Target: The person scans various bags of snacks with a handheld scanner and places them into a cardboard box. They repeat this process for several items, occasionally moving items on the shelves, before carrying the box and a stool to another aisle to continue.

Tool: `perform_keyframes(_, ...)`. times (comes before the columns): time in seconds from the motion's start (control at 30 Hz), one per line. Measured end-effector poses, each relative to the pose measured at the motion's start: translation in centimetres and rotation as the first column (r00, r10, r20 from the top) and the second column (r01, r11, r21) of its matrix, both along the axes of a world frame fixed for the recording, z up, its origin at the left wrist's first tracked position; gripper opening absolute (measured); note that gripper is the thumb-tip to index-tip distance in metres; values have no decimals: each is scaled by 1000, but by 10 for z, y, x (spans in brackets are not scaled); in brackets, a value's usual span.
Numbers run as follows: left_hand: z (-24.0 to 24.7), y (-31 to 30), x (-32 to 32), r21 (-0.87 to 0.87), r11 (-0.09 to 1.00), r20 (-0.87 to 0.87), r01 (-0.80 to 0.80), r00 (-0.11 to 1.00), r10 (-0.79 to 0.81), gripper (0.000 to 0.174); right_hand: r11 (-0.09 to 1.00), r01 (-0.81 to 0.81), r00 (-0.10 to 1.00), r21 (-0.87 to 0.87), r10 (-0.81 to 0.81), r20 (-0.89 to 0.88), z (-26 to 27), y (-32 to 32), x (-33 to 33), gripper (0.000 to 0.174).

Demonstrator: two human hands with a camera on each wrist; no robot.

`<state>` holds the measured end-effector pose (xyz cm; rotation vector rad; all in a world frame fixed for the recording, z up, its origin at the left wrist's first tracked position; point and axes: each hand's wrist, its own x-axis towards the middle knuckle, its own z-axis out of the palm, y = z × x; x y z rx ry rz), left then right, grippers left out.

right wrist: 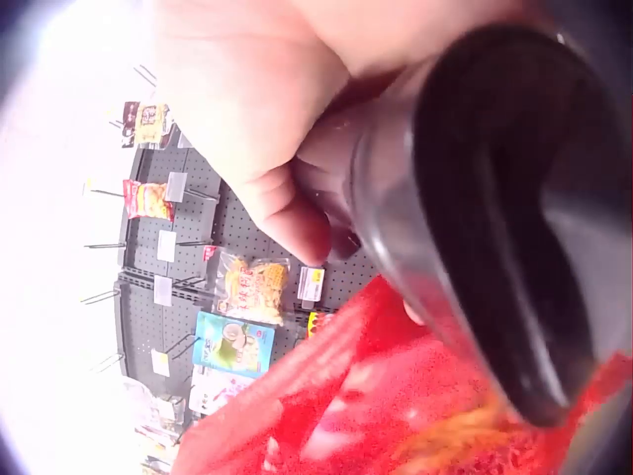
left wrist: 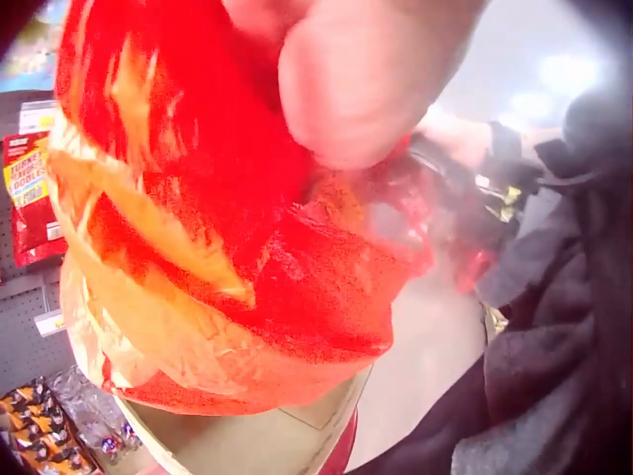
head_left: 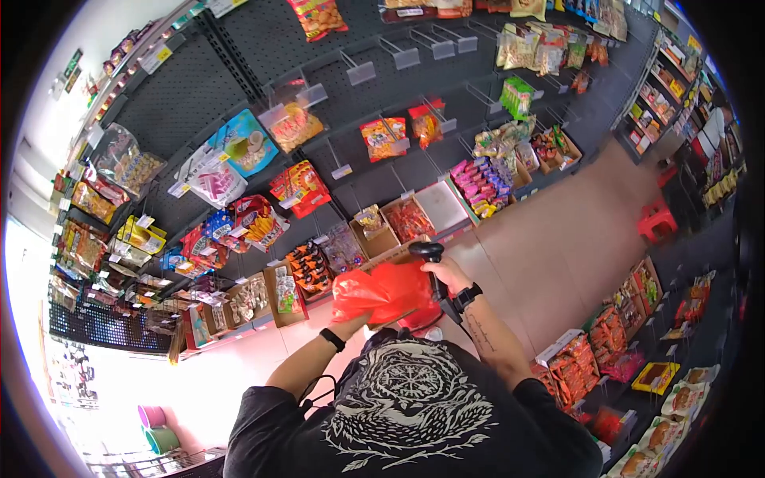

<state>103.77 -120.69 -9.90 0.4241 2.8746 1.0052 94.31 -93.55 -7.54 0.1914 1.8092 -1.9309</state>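
Note:
A crinkled red plastic bag with orange showing through it is in front of the person's chest. The left hand holds it from the near left side; in the left wrist view the thumb lies over the bag's top. Below the bag is the pale rim of a cardboard box. The right hand grips a black barcode scanner by its handle, at the bag's right side. Close up in the right wrist view, the scanner's wide oval head overlaps the bag, and fingers curl round the handle.
A dark pegboard shelf with hanging snack packs and metal hooks stands ahead. Along its foot sit open boxes of sweets. More boxes of red packets line the right side. A red stool stands on the tiled floor.

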Motion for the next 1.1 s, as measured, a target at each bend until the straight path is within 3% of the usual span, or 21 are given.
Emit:
perform_keyframes(0.2,15,4,-2,137,988,159,78,982,-99,42,992,25,969,-125,6,246,-15,6,5,22)
perform_keyframes(0.27,30,8,-12,301,952,290,50,947,-141,42,980,81,964,-180,-31,264,-21,6,11,22)
perform_keyframes(0.3,43,15,-8,409,912,371,4,913,-171,41,992,17,984,-127,6,178,-17,9,13,21)
perform_keyframes(0.33,45,20,-5,413,911,371,-3,914,-165,41,992,9,984,-123,13,178,-13,11,14,21)
perform_keyframes(0.4,43,29,4,152,964,-1,218,975,-221,39,990,-9,969,-142,44,243,20,12,20,22)
perform_keyframes(0.43,32,32,5,152,966,-2,211,977,-213,39,988,-32,987,-148,54,149,6,12,15,23)
perform_keyframes(0.5,4,36,5,408,891,44,202,970,-240,46,971,7,989,-240,28,145,-5,8,10,22)
perform_keyframes(0.53,-5,33,4,405,894,64,193,969,-238,47,943,52,989,-329,-4,145,-8,8,9,21)
perform_keyframes(0.57,-6,30,2,360,915,90,182,969,-228,47,923,194,957,-332,-103,273,5,7,12,20)
perform_keyframes(0.6,-7,25,1,301,937,116,176,969,-219,47,826,348,911,-443,-187,368,-12,9,8,20)
perform_keyframes(0.67,-7,15,-1,110,979,205,172,960,-191,48,661,511,851,-549,-299,431,-34,15,0,21)
perform_keyframes(0.73,-7,7,-5,-63,977,310,206,934,-177,49,627,531,840,-569,-304,449,-46,21,-4,19)
perform_keyframes(0.8,-14,-2,-14,-172,948,392,267,902,-183,50,683,469,873,-560,-263,410,-45,25,0,22)
perform_keyframes(0.83,-26,-10,-9,26,940,-3,340,940,-340,51,710,379,911,-594,-175,374,-38,28,1,31)
perform_keyframes(0.87,-36,-17,-9,33,938,11,345,939,-345,51,709,393,904,-586,-180,388,-41,30,-6,31)
perform_keyframes(0.9,-46,-22,-8,-104,908,-59,405,909,-412,47,692,354,909,-629,-97,405,-50,35,-10,35)
perform_keyframes(0.97,-7,-6,5,-137,914,126,382,922,-366,38,662,317,912,-679,-17,410,-38,42,2,38)
perform_keyframes(1.0,43,7,3,-81,954,355,288,903,-242,35,652,294,927,-699,-15,376,-8,35,6,37)
perform_keyframes(1.03,31,7,7,-69,952,370,298,894,-253,35,655,312,919,-688,-26,392,1,29,13,37)
perform_keyframes(1.1,12,-1,0,154,984,202,94,971,-125,26,714,316,947,-624,-199,252,13,22,14,46)
